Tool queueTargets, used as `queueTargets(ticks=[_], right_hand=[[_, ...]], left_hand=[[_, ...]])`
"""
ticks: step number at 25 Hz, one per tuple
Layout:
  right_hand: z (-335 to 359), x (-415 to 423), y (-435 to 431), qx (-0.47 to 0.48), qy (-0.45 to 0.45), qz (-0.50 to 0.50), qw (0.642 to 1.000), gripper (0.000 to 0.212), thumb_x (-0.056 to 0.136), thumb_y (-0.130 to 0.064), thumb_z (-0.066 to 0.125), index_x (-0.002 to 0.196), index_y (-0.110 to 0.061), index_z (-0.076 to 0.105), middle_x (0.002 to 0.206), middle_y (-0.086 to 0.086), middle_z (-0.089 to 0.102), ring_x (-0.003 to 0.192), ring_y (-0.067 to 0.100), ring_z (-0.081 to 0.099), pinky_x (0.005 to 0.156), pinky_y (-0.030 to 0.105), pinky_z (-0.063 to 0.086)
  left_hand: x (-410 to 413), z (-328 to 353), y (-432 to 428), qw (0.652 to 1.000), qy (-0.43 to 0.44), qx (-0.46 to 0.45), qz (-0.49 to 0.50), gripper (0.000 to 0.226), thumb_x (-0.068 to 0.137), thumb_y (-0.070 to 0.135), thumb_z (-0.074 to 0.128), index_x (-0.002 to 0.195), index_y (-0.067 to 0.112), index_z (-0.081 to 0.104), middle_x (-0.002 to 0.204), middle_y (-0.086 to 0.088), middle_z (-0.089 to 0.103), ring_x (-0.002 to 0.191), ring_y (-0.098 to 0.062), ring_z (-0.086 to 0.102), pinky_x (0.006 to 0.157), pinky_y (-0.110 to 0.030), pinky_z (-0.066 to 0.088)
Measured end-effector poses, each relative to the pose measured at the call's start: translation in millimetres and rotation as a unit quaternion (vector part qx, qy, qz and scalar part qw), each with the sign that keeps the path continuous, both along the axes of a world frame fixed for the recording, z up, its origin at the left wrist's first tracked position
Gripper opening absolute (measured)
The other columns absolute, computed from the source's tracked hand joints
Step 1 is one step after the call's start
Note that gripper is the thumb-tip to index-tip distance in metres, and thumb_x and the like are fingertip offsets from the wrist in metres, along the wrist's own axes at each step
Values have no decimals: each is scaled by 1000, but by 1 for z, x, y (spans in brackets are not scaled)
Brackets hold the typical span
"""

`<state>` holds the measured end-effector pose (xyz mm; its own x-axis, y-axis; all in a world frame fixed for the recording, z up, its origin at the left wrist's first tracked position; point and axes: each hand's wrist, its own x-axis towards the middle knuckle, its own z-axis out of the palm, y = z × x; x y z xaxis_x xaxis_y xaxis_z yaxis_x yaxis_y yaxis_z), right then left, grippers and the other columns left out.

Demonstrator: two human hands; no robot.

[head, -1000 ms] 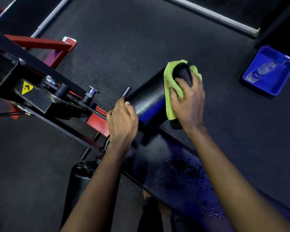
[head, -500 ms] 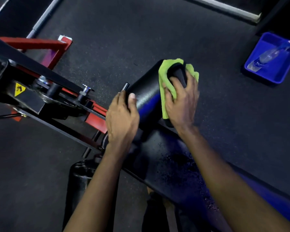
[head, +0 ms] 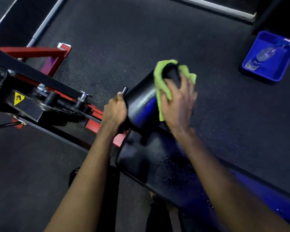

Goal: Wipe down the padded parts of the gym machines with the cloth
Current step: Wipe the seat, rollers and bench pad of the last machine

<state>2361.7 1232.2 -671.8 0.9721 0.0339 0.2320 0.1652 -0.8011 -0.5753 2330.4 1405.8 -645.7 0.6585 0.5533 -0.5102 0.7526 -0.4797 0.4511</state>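
Blue tray (head: 267, 73) holds bottle (head: 264, 55); right grip (head: 177, 101) clutches cloth (head: 159, 81) on roller (head: 141, 101); left grip (head: 115, 113) clasps roller.

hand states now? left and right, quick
left hand: closed, gripping the roller pad at its inner end.
right hand: closed, fingers curled over the green cloth, holding it against the pad.

Left hand (head: 115, 111): has slid off the top of the roller (head: 141, 101) to its left end and grips there, thumb tip now just beside the peg (head: 124, 89).
Right hand (head: 177, 101): now motion-blurred, fingers spread wider over the roller's far end.
Cloth (head: 161, 81): a corner now sticks out farther right, past the fingers; more of the black end cap shows.
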Motion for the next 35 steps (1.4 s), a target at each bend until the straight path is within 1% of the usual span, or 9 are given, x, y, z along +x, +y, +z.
queueTargets(ticks=[4, 7, 11, 15, 21, 23, 28, 33, 35], right_hand=[[3, -37, 9, -58, -28, 166, 984, 42, 80, -28, 76, 121, -30, 70, 149, 4, 51, 134, 37, 46, 91, 54, 46], [0, -21, -4, -39, -18, 127, 991, 35, 85, -36, 65, 119, -28, 71, 148, 6, 52, 133, 37, 47, 93, 57, 47], [-3, 0, -8, -12, -5, 41, 999, 38, 89, -39, 55, 121, -25, 70, 150, 9, 49, 138, 35, 43, 99, 56, 44], [-10, -11, -5, 45, 42, -49, 997, 36, 93, -32, 63, 127, -21, 66, 154, 13, 42, 142, 39, 37, 107, 61, 40], [-14, -56, -5, -41, -35, 201, 978, 42, 82, -32, 65, 124, -28, 66, 153, 7, 40, 141, 37, 33, 98, 64, 43], [-16, -37, -18, -36, -37, 150, 987, 41, 83, -32, 58, 123, -23, 67, 152, 11, 44, 139, 38, 37, 100, 61, 45], [-13, -4, -21, 62, 41, -62, 995, 32, 98, -31, 61, 128, -19, 65, 158, 16, 36, 146, 39, 31, 114, 55, 31], [-24, -38, -6, 35, 25, -17, 999, 36, 94, -31, 57, 128, -21, 61, 154, 18, 37, 141, 45, 32, 103, 66, 37], [-31, -58, -7, 14, -5, 62, 998, 39, 90, -35, 53, 128, -26, 55, 152, 12, 33, 139, 43, 31, 98, 66, 42]], left_hand=[[-4, -9, 5, 988, -134, 70, -38, 45, 108, 33, 35, 114, 0, 65, 120, -29, 63, 114, -43, 58, 88, -38, 38], [-24, -2, -15, 961, -225, 153, -51, 41, 107, 38, 38, 100, 8, 64, 100, -19, 69, 94, -38, 61, 77, -39, 37], [-26, -7, -28, 969, -180, 127, -109, 65, 102, 52, 19, 127, 8, 60, 124, -17, 65, 116, -35, 56, 101, -45, 42], [-17, -14, -19, 976, -131, 140, -99, 49, 107, 42, 26, 124, 11, 59, 123, -17, 62, 119, -36, 53, 105, -47, 35], [4, -8, 7, 997, -37, -20, -61, 53, 109, 44, 25, 137, 13, 56, 146, -22, 51, 135, -38, 46, 112, -43, 33], [6, -8, 5, 997, -45, -1, -67, 50, 109, 42, 29, 137, 11, 56, 143, -23, 52, 134, -36, 46, 109, -39, 32], [-21, -3, -13, 937, -292, 172, -80, 31, 106, 31, 48, 98, 7, 67, 93, -11, 60, 86, -23, 56, 71, -23, 29], [-35, -16, -38, 958, -187, 163, -143, 61, 103, 46, 29, 145, 6, 48, 144, -16, 53, 136, -32, 44, 115, -39, 32], [-31, -21, -35, 956, -196, 163, -142, 59, 102, 42, 28, 145, 6, 47, 142, -17, 53, 132, -33, 44, 113, -41, 31]])
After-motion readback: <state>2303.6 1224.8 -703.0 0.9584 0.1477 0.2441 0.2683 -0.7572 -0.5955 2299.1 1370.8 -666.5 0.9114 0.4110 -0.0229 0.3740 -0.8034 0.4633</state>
